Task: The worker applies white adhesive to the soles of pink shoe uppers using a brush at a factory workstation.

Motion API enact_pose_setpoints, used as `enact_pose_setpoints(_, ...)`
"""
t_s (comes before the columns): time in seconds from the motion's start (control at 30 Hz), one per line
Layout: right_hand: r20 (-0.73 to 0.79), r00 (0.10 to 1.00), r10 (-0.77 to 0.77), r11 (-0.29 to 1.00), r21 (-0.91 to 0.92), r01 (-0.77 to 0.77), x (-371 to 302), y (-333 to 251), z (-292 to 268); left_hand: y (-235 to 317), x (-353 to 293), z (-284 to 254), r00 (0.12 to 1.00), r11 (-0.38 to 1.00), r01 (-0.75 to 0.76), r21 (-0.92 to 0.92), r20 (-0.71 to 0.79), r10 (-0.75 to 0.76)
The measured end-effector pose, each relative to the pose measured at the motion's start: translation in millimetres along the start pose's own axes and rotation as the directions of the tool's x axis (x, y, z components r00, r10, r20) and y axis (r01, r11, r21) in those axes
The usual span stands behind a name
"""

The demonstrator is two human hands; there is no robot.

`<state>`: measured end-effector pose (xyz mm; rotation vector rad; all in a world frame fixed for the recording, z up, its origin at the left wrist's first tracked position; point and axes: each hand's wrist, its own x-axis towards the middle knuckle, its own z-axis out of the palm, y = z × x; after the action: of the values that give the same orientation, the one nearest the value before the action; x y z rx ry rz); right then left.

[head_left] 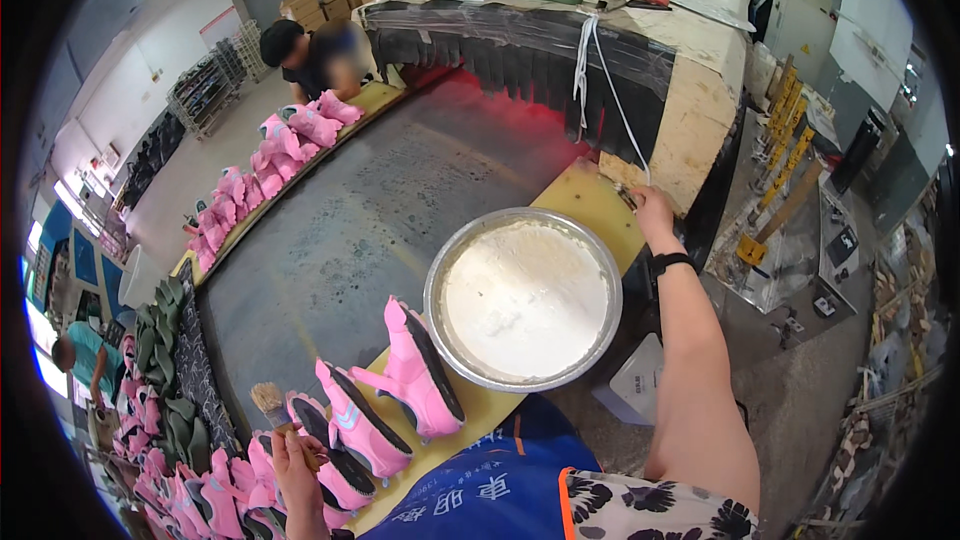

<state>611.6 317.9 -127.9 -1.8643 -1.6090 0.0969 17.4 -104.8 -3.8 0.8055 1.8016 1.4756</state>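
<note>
My left hand (296,462) is closed around the handle of a brush (268,399), its pale bristles pointing up and away. Beside it, pink shoes with dark edges stand on the yellow ledge, the nearest being one pink shoe (366,432) and another pink shoe (412,372) to its right. My right arm stretches forward, and my right hand (654,212) is closed at the ledge's far end, by a hanging white cord (622,105). A small metallic thing at its fingertips is too small to name. Between my hands sits a round metal basin (436,325) holding white, creamy-looking stuff.
A dark conveyor belt (330,230) runs from a curtained, red-glowing tunnel (510,100). More pink shoes (268,165) line its far ledge, where a co-worker (322,55) leans. Pink and green shoe parts (165,340) pile up at left. A white container (632,380) stands below the basin.
</note>
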Motion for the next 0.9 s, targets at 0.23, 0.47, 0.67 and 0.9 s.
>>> enact_pose_setpoints(0.23, 0.197, 0.975, -0.1, 0.383, 0.912, -0.145, -109, -180, -126, 16, 24, 36, 0.973, 0.963, 0.032, -0.269, 0.228, 0.032)
enact_pose_setpoints(0.47, 0.565, 0.715, -0.412, -0.106, 0.749, -0.654, -219, -322, -172, 50, 16, 83, 0.93, 0.938, -0.063, -0.34, 0.322, 0.179)
enact_pose_setpoints(0.67, 0.613, 0.616, -0.495, 0.396, 0.79, -0.468, -275, -376, -125, 69, -8, 82, 0.852, 0.896, -0.089, -0.436, 0.432, 0.295)
enact_pose_setpoints(0.9, 0.671, 0.413, -0.616, 0.398, 0.717, -0.572, -309, -414, -88, 44, -10, 66, 0.926, 0.834, -0.002, -0.551, 0.314, 0.209)
